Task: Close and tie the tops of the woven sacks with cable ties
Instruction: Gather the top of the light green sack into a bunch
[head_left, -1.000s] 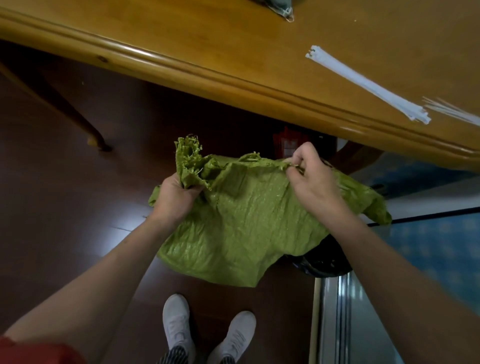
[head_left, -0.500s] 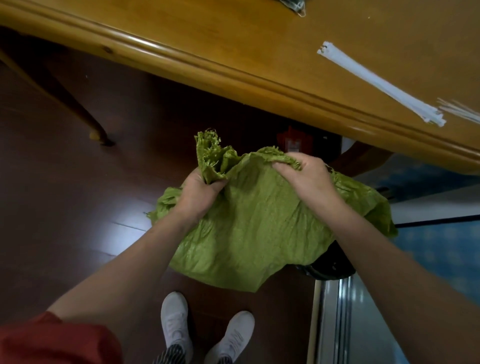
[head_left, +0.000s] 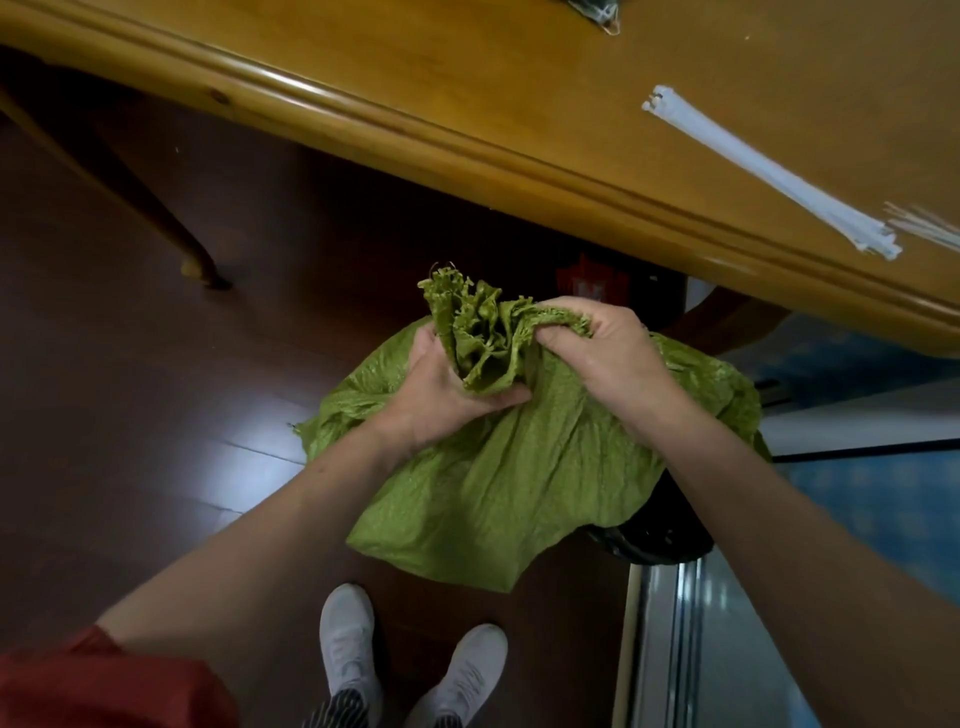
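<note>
Dark wooden floor (head_left: 130, 415) lies underfoot. Above it the green woven sack (head_left: 519, 478) is bunched between both hands: the left hand (head_left: 447, 384) grips the gathered neck, and the right hand (head_left: 608, 353) clutches the frayed rim beside it. Beyond, on the table (head_left: 467, 78), white cable ties (head_left: 769, 171) lie bundled and slanting rightward, nearer the right hand.

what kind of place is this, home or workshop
Most likely a home, perhaps a dining room: a varnished wooden table on a curved leg, dark wood-plank floor, and a metal sliding-door track. The left hand and right hand grip the green sack above that floor.
</note>
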